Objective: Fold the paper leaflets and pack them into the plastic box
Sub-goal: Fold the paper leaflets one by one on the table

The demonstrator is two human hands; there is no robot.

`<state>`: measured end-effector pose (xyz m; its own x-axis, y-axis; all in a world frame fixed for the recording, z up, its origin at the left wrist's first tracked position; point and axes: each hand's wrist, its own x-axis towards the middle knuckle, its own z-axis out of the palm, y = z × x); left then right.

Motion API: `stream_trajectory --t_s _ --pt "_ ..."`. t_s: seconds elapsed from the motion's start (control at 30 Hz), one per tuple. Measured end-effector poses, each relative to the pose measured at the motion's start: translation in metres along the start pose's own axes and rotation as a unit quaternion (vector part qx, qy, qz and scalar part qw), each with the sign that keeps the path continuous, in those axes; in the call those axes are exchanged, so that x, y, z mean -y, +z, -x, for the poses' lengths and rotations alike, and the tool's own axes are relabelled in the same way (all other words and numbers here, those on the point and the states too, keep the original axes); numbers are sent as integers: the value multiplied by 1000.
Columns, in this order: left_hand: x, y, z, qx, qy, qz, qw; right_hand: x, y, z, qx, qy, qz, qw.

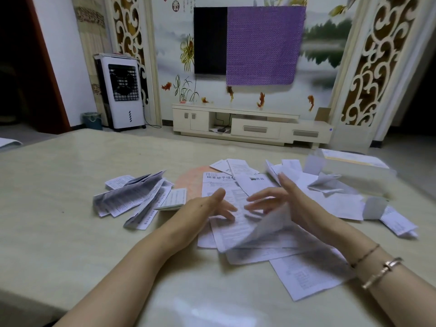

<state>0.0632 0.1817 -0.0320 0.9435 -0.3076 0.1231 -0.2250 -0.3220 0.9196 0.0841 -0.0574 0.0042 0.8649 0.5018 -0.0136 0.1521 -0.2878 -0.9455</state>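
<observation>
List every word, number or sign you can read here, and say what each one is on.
"硝苯地平缓", cut off by an overlapping sheet: heading of the flat leaflet above the left hand.
"书", end of a heading: overlapping leaflet.
One red round character sign on the wall mural: too blurred to read.
Body print on all the leaflets, and on the box at right: too small or blurred.
</observation>
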Motion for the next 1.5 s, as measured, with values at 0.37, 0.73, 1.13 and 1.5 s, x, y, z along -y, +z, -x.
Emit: stream_trajectory --t_s 0.37,0.73,1.13,1.5 --pt "-7 6 13 35 72 -209 975 -28 -10 -36 -111 22 -110 988" --pt "-9 1 12 -43 104 -83 990 -13 1 -19 -111 -56 -28 992" --pt "-2 1 5 -190 53 -46 979 -14 13 -6 -214 21 188 958" --pt "0 8 11 -31 121 -284 951 -19 11 9 -202 6 356 912"
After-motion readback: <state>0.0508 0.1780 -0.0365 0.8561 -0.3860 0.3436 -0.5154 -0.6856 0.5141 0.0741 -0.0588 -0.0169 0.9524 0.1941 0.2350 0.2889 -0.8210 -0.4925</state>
